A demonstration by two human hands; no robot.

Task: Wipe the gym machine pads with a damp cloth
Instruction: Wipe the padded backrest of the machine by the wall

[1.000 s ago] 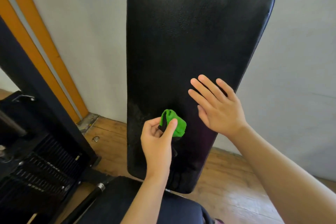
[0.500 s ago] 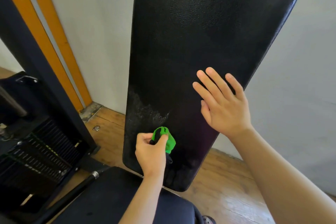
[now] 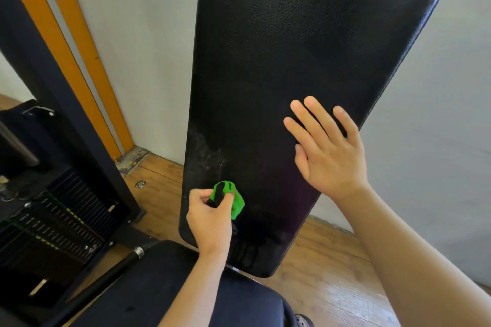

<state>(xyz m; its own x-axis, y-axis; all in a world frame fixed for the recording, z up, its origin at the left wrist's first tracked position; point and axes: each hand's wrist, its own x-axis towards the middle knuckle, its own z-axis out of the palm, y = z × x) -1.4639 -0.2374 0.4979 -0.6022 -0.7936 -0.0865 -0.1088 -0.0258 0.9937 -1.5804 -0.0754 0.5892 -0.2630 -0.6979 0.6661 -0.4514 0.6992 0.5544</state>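
The left hand (image 3: pixel 210 218) is gripping a bunched green cloth (image 3: pixel 231 198) against the lower left of the upright black back pad (image 3: pixel 305 48), while the right hand (image 3: pixel 328 148), fingers straight, is pressing flat on the pad's right side.

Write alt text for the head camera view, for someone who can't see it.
A person's left hand grips a bunched green cloth against the lower part of an upright black back pad, while the right hand rests flat on the pad. A weight stack stands at left.
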